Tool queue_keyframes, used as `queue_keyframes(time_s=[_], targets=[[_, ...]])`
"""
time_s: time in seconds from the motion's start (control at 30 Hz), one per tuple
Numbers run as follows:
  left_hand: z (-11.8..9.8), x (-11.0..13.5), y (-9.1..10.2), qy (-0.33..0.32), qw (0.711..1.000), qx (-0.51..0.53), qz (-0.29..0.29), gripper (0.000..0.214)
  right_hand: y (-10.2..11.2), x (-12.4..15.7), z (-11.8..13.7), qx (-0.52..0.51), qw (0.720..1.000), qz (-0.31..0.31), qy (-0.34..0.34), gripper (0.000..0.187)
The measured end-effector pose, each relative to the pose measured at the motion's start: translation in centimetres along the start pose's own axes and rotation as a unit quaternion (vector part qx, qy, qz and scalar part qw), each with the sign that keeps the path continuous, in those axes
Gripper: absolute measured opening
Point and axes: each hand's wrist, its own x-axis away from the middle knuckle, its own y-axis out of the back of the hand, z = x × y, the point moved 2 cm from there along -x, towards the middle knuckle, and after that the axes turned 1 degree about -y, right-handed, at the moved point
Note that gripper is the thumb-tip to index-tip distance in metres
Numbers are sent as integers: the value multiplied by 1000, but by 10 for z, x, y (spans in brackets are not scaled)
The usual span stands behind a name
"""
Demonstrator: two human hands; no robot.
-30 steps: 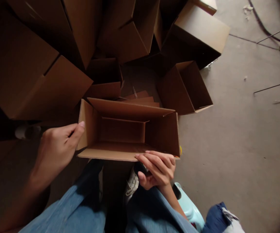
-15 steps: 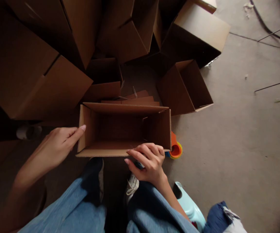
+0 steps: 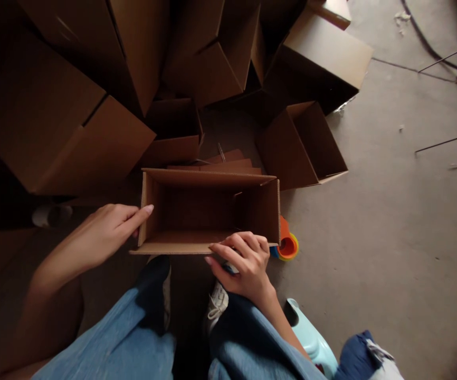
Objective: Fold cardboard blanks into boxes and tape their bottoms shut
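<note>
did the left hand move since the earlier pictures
Yes, the left hand has shifted rightward in view, judged against the open cardboard box to its right.

You're looking down at a bare concrete floor, dusty and marked with a dark seam running across its upper right. Heaped cardboard cartons crowd it at the top left, and an open carton sits apart from them. Flat cardboard pieces lie behind the open cardboard box, and an orange and blue plastic piece sits just beside that box's right end. Toward the right you have a black cable and thin metal rods. Near your right foot lie a pale blue plastic object and dark blue cloth.
</note>
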Motion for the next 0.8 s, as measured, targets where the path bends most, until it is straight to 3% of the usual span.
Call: queue_keyframes(time_s=[0.23,0.4,0.57,0.8], targets=[[1,-2,2,-3,999,24,26,67,1,0,0,-11,1000,9,-11,12],[-15,0,-2,-17,999,-44,14,67,1,0,2,-15,1000,23,-6,15],[-31,-26,-17,-68,988,-13,141,60,2,0,0,-14,999,34,-7,16],[-29,-46,-28,-37,988,25,146,58,3,1,-3,-13,1000,24,9,18]])
